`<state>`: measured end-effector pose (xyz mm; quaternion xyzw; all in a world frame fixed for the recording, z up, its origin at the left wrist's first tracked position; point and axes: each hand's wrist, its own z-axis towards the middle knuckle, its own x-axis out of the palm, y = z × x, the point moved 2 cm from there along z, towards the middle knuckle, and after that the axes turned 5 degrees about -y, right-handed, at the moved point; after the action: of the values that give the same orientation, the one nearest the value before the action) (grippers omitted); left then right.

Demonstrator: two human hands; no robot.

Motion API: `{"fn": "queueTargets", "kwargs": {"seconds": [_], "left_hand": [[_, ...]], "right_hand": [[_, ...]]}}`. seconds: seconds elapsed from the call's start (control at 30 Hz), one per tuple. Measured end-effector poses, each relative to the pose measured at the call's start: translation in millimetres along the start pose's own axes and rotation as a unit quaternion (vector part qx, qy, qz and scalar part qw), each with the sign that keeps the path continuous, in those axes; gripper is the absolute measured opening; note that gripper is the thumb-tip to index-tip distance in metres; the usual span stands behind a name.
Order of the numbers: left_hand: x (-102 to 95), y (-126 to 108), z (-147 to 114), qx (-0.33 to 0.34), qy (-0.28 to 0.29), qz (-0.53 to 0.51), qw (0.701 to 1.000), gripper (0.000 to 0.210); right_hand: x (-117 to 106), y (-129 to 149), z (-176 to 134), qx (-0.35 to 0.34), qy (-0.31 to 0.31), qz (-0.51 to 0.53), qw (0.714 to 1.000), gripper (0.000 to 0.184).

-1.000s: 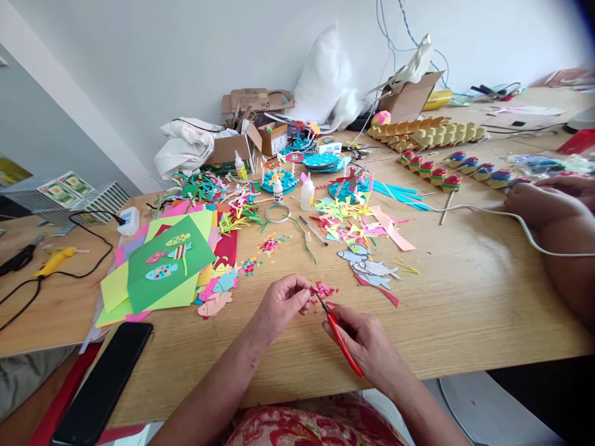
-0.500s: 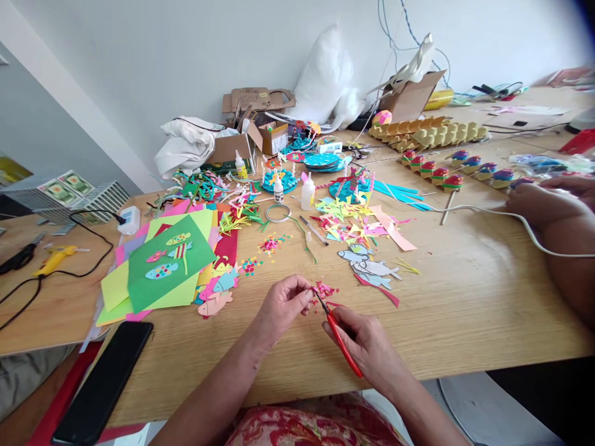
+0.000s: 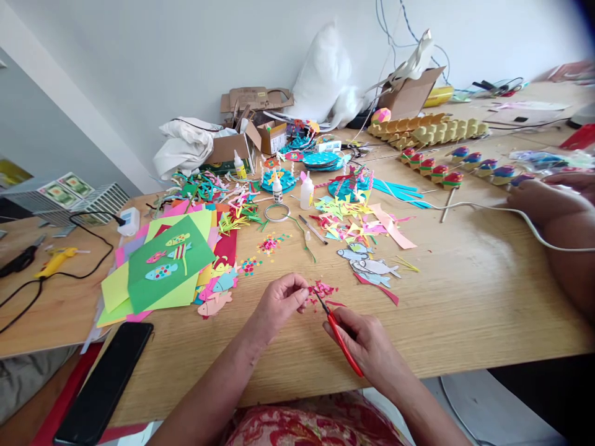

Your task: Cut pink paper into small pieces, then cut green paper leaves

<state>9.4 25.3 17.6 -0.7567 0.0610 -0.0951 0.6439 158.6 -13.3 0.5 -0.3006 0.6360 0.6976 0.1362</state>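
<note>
My right hand is wrapped round the red handles of a pair of scissors. Their dark blades point up and left, with the tips close to my left fingertips. My left hand is closed in a pinch between thumb and forefinger; whatever lies in it is too small to make out. Just beyond the blades, a little heap of pink and red paper snippets lies on the wooden table. To the right are grey-blue paper fish and a red paper strip.
Coloured paper sheets and a black phone lie at left. Glue bottles stand behind paper scraps. A white cable crosses the right side, near another person's arm. Egg cartons sit farther back.
Both hands stay almost in place. My left hand has shifted very slightly left, and the scissors remain in my right hand.
</note>
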Motion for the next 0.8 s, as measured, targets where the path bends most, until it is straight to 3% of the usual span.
{"fn": "queueTargets", "kwargs": {"seconds": [0.13, 0.27, 0.33, 0.43, 0.5, 0.8], "left_hand": [[-6.6, -0.3, 2.3, 0.000, 0.012, 0.046, 0.999, 0.015], [-39.3, -2.8, 11.6, 0.018, 0.000, 0.180, 0.984, 0.011], [-63.2, -7.1, 17.7, 0.054, -0.036, 0.315, 0.947, 0.011], [-93.5, -12.3, 24.9, 0.078, -0.073, 0.553, 0.826, 0.014], [-105.8, -12.0, 28.2, 0.073, -0.075, 0.604, 0.790, 0.017], [-125.1, 5.6, 34.3, 0.065, -0.065, 0.661, 0.745, 0.021]], "right_hand": [[-0.9, -1.0, 2.4, 0.000, 0.011, -0.027, 1.000, 0.032], [-5.1, -3.9, 5.1, 0.009, 0.053, -0.101, 0.993, 0.028], [-7.0, -7.4, 5.7, 0.018, 0.061, -0.141, 0.988, 0.028], [-7.7, -13.8, 6.2, 0.024, 0.045, -0.180, 0.982, 0.030], [-7.0, -17.4, 6.7, 0.024, 0.029, -0.194, 0.980, 0.029], [-5.4, -21.6, 9.4, 0.009, 0.002, -0.196, 0.981, 0.030]]}}
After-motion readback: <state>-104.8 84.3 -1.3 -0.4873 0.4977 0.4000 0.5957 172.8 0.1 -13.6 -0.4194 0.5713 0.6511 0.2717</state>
